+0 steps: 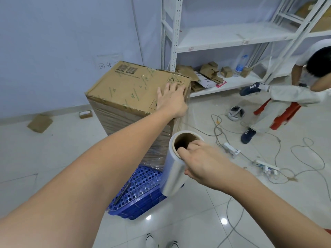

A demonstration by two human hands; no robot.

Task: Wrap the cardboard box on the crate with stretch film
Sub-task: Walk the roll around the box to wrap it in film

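One cardboard box, one blue crate, one film roll, two hands.

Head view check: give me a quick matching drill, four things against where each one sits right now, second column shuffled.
Things:
1. cardboard box
2. stretch film roll
3. left hand
4. water bottle

Places:
A. on the white shelf
B. flat on top of the box
C. gripped by the right hand, fingers in its core
D. standing on the blue crate

Pairs: 1-D, 2-C, 3-B, 4-A
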